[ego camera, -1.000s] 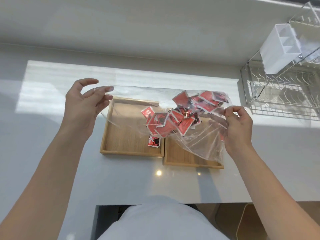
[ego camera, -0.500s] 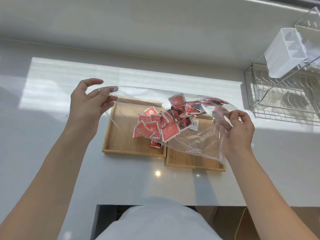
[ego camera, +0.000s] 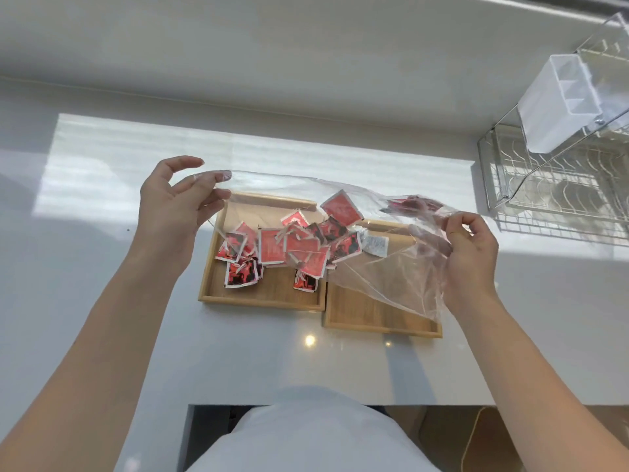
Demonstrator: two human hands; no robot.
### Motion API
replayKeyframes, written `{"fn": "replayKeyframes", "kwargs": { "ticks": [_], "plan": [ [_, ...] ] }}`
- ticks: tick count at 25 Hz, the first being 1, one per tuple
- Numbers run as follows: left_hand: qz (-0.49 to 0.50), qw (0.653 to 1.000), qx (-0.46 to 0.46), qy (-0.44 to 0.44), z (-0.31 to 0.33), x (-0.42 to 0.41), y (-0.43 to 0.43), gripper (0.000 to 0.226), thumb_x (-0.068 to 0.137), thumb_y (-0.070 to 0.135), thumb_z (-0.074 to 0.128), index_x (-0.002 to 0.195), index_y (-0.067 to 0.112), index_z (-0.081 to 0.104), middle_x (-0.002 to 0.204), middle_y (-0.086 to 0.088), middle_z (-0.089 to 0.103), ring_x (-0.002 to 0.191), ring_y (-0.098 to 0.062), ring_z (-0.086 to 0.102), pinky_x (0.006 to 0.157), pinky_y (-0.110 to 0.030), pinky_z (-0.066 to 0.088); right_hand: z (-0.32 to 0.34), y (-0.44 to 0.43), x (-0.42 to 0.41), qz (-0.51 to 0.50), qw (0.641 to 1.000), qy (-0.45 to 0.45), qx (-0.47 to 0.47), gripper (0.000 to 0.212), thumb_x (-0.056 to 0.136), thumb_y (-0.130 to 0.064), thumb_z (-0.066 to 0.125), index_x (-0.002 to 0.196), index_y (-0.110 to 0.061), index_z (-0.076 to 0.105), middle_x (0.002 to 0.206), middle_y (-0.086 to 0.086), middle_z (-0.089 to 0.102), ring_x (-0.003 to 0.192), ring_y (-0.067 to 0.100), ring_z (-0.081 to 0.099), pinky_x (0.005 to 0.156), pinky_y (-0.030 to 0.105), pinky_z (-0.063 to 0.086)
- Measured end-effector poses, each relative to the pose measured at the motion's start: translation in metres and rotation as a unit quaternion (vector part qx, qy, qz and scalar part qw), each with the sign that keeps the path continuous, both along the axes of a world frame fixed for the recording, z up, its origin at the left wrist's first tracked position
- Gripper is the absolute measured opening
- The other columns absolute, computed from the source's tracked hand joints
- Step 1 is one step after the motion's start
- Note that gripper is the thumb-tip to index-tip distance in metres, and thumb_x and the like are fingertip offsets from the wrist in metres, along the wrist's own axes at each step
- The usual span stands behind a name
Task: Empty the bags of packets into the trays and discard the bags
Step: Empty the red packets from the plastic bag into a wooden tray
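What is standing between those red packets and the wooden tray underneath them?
Only the clear bag itself, held by the left hand and right hand above the left tray. Nothing else visible blocks the red packets; a few already lie in that tray.

Dish rack point(ego camera: 553, 194) (white caddy point(ego camera: 558, 103))

Open counter point(ego camera: 102, 274) left of the trays point(ego camera: 262, 303); dish rack point(ego camera: 561, 195) near their right.

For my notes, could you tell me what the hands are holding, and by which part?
Both hold the clear bag: the left hand pinches its left top edge, the right hand grips the bunched opposite end.
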State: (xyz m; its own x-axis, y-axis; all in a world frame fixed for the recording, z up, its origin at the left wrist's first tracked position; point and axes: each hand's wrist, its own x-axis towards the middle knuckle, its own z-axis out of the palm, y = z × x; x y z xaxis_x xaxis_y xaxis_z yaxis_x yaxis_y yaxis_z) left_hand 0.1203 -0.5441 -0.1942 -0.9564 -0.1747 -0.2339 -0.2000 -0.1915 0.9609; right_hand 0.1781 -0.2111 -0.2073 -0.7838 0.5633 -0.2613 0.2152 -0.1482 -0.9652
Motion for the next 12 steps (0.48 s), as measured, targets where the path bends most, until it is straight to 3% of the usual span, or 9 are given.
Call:
{"fn": "replayKeyframes", "kwargs": {
  "ticks": [8, 12],
  "plan": [
    [-0.002, 1.0, 0.004, 0.001, -0.002, 0.002, 0.002, 0.018, 0.094, 0.01, 0.061, 0.107, 0.02, 0.053, 0.094, 0.0, 0.078, 0.074, -0.011, 0.069, 0.071, -0.02, 0.055, 0.013, 0.003, 0.008, 0.001, 0.999, 0.034, 0.016, 0.024, 0.103, -0.016, 0.049, 0.08, -0.021, 0.051, 0.075, -0.012, 0.066, 0.066, 0.018, 0.075, 0.042, 0.02, 0.049],
    [-0.004, 1.0, 0.007, 0.004, -0.001, 0.002, 0.006, 0.018, 0.094, 0.009, 0.061, 0.107, 0.02, 0.053, 0.092, 0.001, 0.078, 0.072, -0.011, 0.069, 0.07, -0.02, 0.054, 0.018, 0.006, 0.01, 0.013, 0.998, 0.048, 0.024, 0.023, 0.103, -0.019, 0.05, 0.081, -0.023, 0.052, 0.082, -0.011, 0.069, 0.07, 0.021, 0.076, 0.048, 0.03, 0.056]
  ]
}}
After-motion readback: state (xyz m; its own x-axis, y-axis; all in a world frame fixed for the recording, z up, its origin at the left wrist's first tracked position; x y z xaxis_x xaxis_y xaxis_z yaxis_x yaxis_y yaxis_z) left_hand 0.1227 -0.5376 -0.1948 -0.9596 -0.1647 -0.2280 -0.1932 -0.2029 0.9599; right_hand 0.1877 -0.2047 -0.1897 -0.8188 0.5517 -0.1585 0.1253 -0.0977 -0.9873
